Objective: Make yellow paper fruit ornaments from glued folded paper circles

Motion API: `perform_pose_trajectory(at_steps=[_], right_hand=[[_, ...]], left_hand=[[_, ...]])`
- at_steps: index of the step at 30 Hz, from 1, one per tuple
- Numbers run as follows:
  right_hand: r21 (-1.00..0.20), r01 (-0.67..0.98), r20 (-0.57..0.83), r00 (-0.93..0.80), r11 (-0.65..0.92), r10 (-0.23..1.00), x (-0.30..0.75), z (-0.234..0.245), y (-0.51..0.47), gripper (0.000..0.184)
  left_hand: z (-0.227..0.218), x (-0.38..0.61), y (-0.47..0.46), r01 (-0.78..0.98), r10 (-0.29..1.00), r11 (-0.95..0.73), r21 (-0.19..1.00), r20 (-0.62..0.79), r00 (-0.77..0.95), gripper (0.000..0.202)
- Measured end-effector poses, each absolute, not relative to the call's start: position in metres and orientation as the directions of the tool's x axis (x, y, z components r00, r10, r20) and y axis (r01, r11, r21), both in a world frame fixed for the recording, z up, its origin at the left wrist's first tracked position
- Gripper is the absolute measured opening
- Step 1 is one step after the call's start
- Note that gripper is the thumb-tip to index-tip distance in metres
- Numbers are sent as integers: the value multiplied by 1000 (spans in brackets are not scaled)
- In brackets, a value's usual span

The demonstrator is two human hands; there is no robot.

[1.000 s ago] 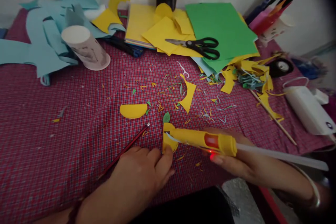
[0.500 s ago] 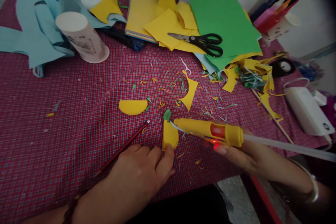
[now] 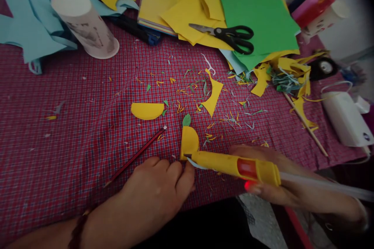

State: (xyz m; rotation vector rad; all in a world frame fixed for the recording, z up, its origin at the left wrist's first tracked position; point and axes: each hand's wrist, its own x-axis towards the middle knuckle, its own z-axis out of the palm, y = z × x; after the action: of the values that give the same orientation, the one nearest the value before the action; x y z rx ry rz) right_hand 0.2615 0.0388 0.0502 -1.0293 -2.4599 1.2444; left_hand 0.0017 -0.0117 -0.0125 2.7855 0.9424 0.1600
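My right hand (image 3: 265,190) is closed round a yellow hot glue gun (image 3: 230,164), a red light glowing near the thumb. Its nozzle touches the lower end of a folded yellow paper half-circle (image 3: 189,140), which has a green paper leaf (image 3: 186,120) at its top. My left hand (image 3: 159,184) rests on the cloth with curled fingers, the index fingertip pressed at that paper's bottom edge. The nozzle partly hides this contact. A second folded yellow half-circle (image 3: 147,111) lies farther left. Beside my left hand is a dark red pencil (image 3: 137,155).
Black-handled scissors (image 3: 230,37) lie on yellow and green paper (image 3: 260,15) at the back. A paper cup (image 3: 87,27) stands at left near blue paper scraps (image 3: 37,19). Paper clippings litter the checked cloth (image 3: 87,105). At right are a wooden stick (image 3: 306,126) and a white device (image 3: 344,118).
The glue gun's nozzle has moved from the top of the yellow half-circle, by the leaf, down to its lower end. My left hand stays at the bottom edge. The view has shifted slightly.
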Motion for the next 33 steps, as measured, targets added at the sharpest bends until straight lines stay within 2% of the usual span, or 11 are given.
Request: perform_pose_trajectory(at_steps=[5, 9, 13, 18, 22, 27, 30, 33], right_hand=[[-739, 531, -104, -697, 414, 709, 262, 46, 36, 32], [-786, 524, -190, -708, 326, 680, 262, 48, 37, 31], [-780, 554, -233, -689, 291, 687, 262, 50, 37, 29], [-777, 572, -284, -691, 263, 665, 265, 52, 35, 32], [-737, 578, -227, -699, 351, 678, 270, 53, 33, 38], [-672, 612, -105, -637, 417, 764, 282, 41, 32, 22], [-625, 629, -31, -613, 463, 790, 288, 33, 33, 25], [-636, 627, -52, -616, 449, 786, 287, 34, 34, 26]], left_hand=[[-12, 0, -15, 602, 615, -777, 184, 21, 788, 34], [-12, 0, -16, 590, 602, -780, 210, -7, 798, 23], [-11, 0, -16, 589, 601, -786, 189, 8, 800, 33], [-6, 0, -15, 574, 585, -796, 191, 4, 811, 29], [-7, 0, -15, 572, 585, -800, 178, 20, 811, 36], [-11, 0, -15, 583, 599, -789, 192, 37, 800, 37], [-10, 1, -14, 579, 598, -790, 200, 48, 800, 33], [-8, 2, -13, 577, 596, -793, 197, 51, 801, 31]])
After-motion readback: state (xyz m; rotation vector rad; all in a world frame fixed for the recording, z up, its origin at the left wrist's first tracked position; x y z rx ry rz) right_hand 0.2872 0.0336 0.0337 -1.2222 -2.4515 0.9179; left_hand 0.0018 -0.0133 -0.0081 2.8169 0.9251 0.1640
